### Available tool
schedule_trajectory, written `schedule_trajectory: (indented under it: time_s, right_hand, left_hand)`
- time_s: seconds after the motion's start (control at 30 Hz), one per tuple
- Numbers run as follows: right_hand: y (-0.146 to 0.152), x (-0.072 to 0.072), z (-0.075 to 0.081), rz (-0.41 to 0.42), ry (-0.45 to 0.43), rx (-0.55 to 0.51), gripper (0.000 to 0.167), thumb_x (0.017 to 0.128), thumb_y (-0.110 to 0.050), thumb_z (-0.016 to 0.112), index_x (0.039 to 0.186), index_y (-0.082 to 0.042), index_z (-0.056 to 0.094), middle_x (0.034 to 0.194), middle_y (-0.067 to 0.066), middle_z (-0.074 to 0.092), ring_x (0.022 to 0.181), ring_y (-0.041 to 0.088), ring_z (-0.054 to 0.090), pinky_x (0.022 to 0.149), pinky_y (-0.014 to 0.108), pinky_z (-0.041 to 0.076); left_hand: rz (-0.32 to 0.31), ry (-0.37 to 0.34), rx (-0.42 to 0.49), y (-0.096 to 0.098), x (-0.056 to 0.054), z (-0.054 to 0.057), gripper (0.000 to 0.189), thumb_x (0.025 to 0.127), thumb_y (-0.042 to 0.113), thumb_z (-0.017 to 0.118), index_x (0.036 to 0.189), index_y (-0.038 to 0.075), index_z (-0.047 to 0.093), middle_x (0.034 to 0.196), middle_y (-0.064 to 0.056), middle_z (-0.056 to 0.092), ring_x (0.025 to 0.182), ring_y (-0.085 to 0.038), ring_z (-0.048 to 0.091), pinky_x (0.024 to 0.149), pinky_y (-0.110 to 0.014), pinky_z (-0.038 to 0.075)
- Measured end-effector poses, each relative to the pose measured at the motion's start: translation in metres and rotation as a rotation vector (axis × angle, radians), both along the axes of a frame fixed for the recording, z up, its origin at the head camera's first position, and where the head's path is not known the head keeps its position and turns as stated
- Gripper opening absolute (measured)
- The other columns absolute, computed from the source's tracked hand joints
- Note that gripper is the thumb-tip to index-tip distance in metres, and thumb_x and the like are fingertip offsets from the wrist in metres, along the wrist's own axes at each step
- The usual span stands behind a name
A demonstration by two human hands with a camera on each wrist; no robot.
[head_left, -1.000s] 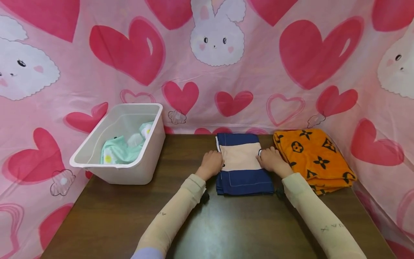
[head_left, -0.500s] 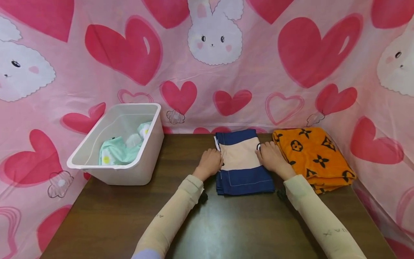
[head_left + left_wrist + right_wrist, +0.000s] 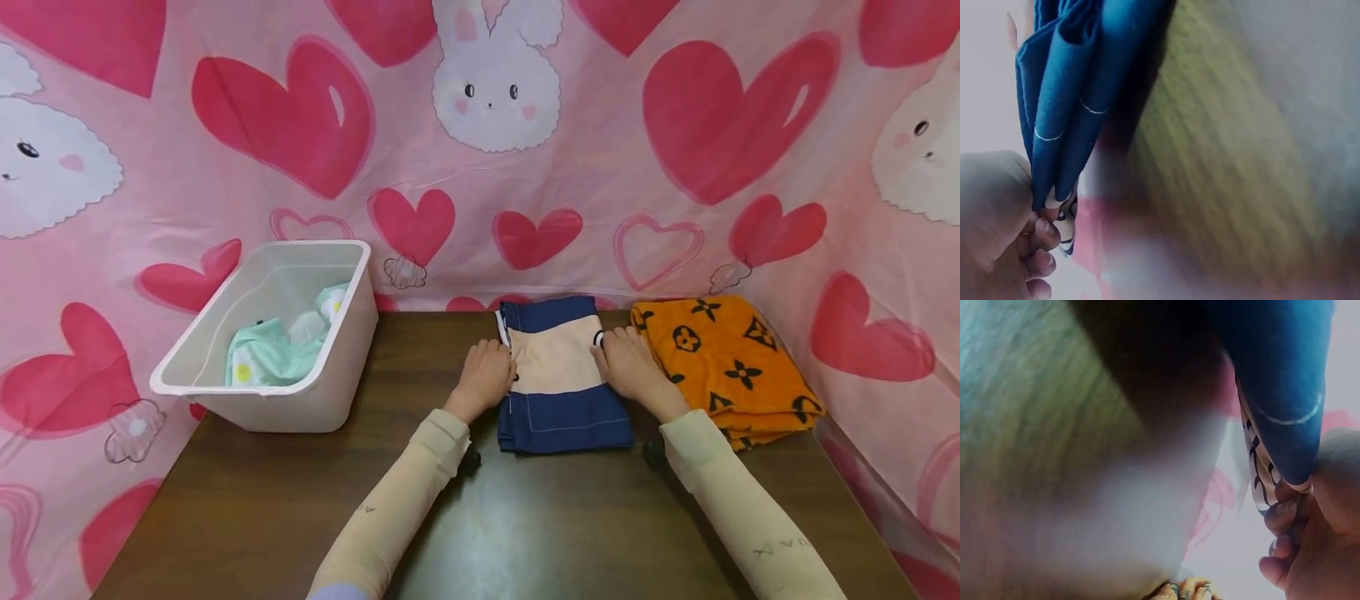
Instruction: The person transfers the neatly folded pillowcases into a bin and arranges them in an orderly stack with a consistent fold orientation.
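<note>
Both hands down on the folded navy-and-beige cloth (image 3: pixel 561 379) at the middle of the far side of the dark wooden table (image 3: pixel 300 500) — left hand (image 3: pixel 486 377) at its left edge, right hand (image 3: pixel 628 367) at its right edge, fingers curled under and pinching the stacked layers, as seen close up in both wrist views. Judging by that: cloth folded to a neat rectangle, lying flat, gripped on both sides, not yet set on any pile. Just beside it to the right, nearly touching, a folded orange cloth with black emblems (image 3: pixel 723 362) — apparently finished. Well apart to the left, a white plastic bin (image 3: pixel 330 392) with a crumpled mint-green flowered cloth (image 3: pixel 270 354) inside, seemingly unfolded and waiting. Roughly: one piece done, one nearly done, one or more left.
</note>
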State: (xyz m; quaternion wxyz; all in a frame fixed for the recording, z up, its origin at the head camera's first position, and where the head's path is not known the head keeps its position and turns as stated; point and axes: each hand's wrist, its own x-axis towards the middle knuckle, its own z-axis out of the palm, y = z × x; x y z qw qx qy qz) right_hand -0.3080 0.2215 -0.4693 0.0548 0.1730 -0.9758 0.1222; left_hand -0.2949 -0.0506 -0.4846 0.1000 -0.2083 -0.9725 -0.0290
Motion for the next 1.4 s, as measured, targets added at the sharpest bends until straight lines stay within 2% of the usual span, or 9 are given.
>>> schedule_trajectory:
  time_s: [0.17, 0.33, 0.57, 0.73, 1.07, 1.23, 1.4]
  right_hand:
    - [-0.003, 0.003, 0.004, 0.006, 0.008, -0.004, 0.032, 0.106, -0.025, 0.050, 0.097, 0.005, 0.056, 0.087, 0.018, 0.054, 0.087, 0.036, 0.045, 0.078, 0.045, 0.036]
    - [-0.004, 0.007, 0.007, -0.007, 0.003, -0.008, 0.033, 0.105, -0.025, 0.050, 0.096, 0.005, 0.056, 0.088, 0.019, 0.054, 0.087, 0.037, 0.045, 0.078, 0.046, 0.036]
    - [-0.006, 0.011, 0.009, -0.006, 0.012, -0.042, 0.032, 0.105, -0.026, 0.051, 0.094, 0.003, 0.056, 0.085, 0.016, 0.052, 0.086, 0.035, 0.044, 0.077, 0.045, 0.035]
    - [-0.009, 0.012, 0.010, 0.013, 0.020, -0.074, 0.031, 0.105, -0.026, 0.053, 0.091, 0.002, 0.056, 0.083, 0.015, 0.052, 0.086, 0.034, 0.044, 0.076, 0.043, 0.033]
    - [-0.013, 0.016, 0.010, -0.003, -0.020, -0.090, 0.031, 0.104, -0.027, 0.053, 0.092, 0.001, 0.058, 0.084, 0.014, 0.054, 0.087, 0.034, 0.045, 0.078, 0.044, 0.035]
    - [-0.015, 0.016, 0.011, 0.002, -0.014, -0.099, 0.031, 0.105, -0.027, 0.052, 0.092, 0.001, 0.058, 0.084, 0.014, 0.054, 0.087, 0.034, 0.045, 0.077, 0.043, 0.034]
    - [-0.016, 0.017, 0.013, -0.003, -0.015, -0.105, 0.032, 0.105, -0.027, 0.052, 0.091, 0.001, 0.058, 0.084, 0.014, 0.054, 0.088, 0.034, 0.045, 0.078, 0.044, 0.034]
  left_hand:
    - [-0.008, 0.037, 0.034, -0.003, 0.003, 0.004, 0.031, 0.105, 0.026, 0.052, 0.093, 0.002, 0.068, 0.092, -0.014, 0.066, 0.087, -0.030, 0.060, 0.076, -0.041, 0.050]
    - [-0.026, 0.041, 0.060, -0.003, 0.006, 0.009, 0.030, 0.104, 0.025, 0.054, 0.092, 0.001, 0.068, 0.090, -0.014, 0.065, 0.086, -0.031, 0.060, 0.075, -0.041, 0.049]
    - [-0.015, 0.040, 0.020, -0.006, 0.008, 0.011, 0.033, 0.105, 0.028, 0.053, 0.094, 0.001, 0.068, 0.091, -0.013, 0.066, 0.087, -0.029, 0.060, 0.077, -0.040, 0.049]
    - [-0.010, 0.037, 0.036, -0.011, 0.010, 0.013, 0.032, 0.104, 0.027, 0.053, 0.092, 0.001, 0.068, 0.090, -0.013, 0.065, 0.086, -0.030, 0.059, 0.076, -0.040, 0.048]
    - [0.004, -0.021, 0.071, -0.017, 0.012, 0.014, 0.033, 0.105, 0.027, 0.052, 0.093, 0.000, 0.068, 0.091, -0.014, 0.066, 0.088, -0.031, 0.059, 0.079, -0.042, 0.048]
    - [0.009, -0.015, 0.079, -0.020, 0.012, 0.014, 0.033, 0.105, 0.028, 0.052, 0.091, 0.002, 0.067, 0.091, -0.013, 0.065, 0.087, -0.030, 0.059, 0.078, -0.041, 0.048]
    - [0.011, -0.042, 0.094, -0.022, 0.012, 0.017, 0.035, 0.106, 0.030, 0.050, 0.092, 0.002, 0.067, 0.091, -0.013, 0.066, 0.088, -0.031, 0.059, 0.079, -0.042, 0.048]
